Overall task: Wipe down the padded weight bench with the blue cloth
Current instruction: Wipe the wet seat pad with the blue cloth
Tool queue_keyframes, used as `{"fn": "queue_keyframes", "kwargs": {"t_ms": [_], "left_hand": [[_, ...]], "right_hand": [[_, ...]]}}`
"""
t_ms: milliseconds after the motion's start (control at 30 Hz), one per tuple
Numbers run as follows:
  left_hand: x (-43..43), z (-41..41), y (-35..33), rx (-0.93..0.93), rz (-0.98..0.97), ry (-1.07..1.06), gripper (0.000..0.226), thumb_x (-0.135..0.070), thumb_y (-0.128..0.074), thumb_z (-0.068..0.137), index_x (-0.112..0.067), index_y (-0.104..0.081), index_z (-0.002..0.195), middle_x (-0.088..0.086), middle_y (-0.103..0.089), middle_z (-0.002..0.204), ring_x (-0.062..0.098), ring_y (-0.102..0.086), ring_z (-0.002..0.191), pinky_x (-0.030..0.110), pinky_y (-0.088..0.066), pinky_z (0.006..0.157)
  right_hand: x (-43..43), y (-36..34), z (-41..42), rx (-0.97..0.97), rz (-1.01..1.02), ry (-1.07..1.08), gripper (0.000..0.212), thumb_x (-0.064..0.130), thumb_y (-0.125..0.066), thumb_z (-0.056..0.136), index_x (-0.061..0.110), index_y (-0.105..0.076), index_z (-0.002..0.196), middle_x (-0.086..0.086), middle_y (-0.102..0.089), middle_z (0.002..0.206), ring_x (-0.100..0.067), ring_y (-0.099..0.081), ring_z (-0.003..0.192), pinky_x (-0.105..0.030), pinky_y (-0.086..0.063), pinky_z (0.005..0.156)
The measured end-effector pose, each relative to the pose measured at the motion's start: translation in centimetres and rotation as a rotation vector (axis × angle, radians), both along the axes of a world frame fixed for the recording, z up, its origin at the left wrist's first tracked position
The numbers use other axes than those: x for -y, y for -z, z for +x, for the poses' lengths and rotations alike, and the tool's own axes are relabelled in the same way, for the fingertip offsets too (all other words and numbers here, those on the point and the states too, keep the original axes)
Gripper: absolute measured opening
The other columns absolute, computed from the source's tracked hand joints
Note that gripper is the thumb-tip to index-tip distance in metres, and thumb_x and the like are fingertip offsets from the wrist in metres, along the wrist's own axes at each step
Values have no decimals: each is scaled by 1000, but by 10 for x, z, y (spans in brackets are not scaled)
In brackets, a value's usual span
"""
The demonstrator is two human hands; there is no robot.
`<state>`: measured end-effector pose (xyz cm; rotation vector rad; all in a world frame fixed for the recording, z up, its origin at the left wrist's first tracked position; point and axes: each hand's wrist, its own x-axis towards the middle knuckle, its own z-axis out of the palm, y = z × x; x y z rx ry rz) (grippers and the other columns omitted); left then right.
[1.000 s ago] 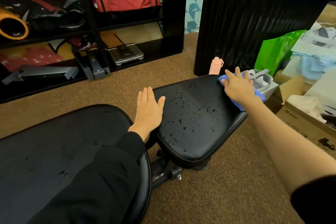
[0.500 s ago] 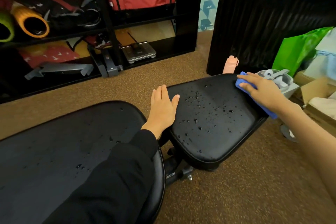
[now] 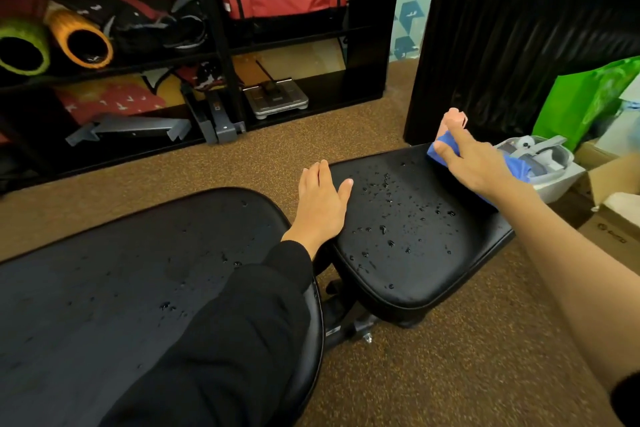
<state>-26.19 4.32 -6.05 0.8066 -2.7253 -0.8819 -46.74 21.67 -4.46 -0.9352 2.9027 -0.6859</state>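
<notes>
The right hand (image 3: 474, 166) lies flat with its fingers spread and nearly straight. It presses the blue cloth (image 3: 442, 146) onto the far right corner of the seat pad (image 3: 408, 270). The cloth shows at the fingertips and again beside the wrist. The left hand (image 3: 322, 204) rests palm down on the pad's left edge, fingers straight and together, holding nothing.

Judged from the surface, the wiping is at an early stage. Water droplets (image 3: 384, 229) speckle most of the seat pad between the 2 hands, and only the strip under the cloth may be dry. The long back pad (image 3: 121, 288) carries scattered drops too, so both pads appear to need wiping.

As for writing, the cardboard box (image 3: 613, 236) on the right bears a small printed mark, too small to read. A label on the grey bracket (image 3: 221, 118) in the shelf is equally illegible.
</notes>
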Motion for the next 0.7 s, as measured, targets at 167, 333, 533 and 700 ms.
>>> {"fn": "queue_keyframes", "kwargs": {"t_ms": [167, 333, 533, 700], "left_hand": [[1, 1, 0, -24, 54, 2, 65, -40, -30, 102, -6, -5, 152, 11, -3, 160, 28, 5, 147, 37, -1, 118], [2, 0, 2, -23, 50, 1, 66, -41, -29, 102, -6, -4, 152, 10, -3, 160, 28, 6, 147, 37, -1, 118], [2, 0, 2, -23, 46, 4, 66, -42, -28, 102, -6, -4, 152, 9, -2, 160, 28, 6, 147, 37, -1, 118], [3, -1, 4, -35, 33, 1, 66, -42, -29, 102, -6, -5, 152, 10, -5, 159, 28, 2, 147, 39, -5, 120]], "right_hand": [[-36, -10, 27, -1, -49, -172, 49, 49, -48, 92, 34, -43, 139, 1, -48, 142, -28, -48, 126, -31, -32, 98], [-38, -7, 7, -33, -70, -107, 50, 40, -52, 94, 22, -43, 139, -8, -51, 139, -32, -49, 122, -35, -34, 97], [3, -5, -15, -22, -7, 14, 45, 39, -44, 97, 22, -45, 139, -14, -46, 142, -39, -43, 126, -46, -33, 104], [31, -15, 12, -7, -17, -97, 44, 41, -48, 96, 22, -51, 135, -6, -50, 141, -29, -43, 130, -39, -34, 102]]}}
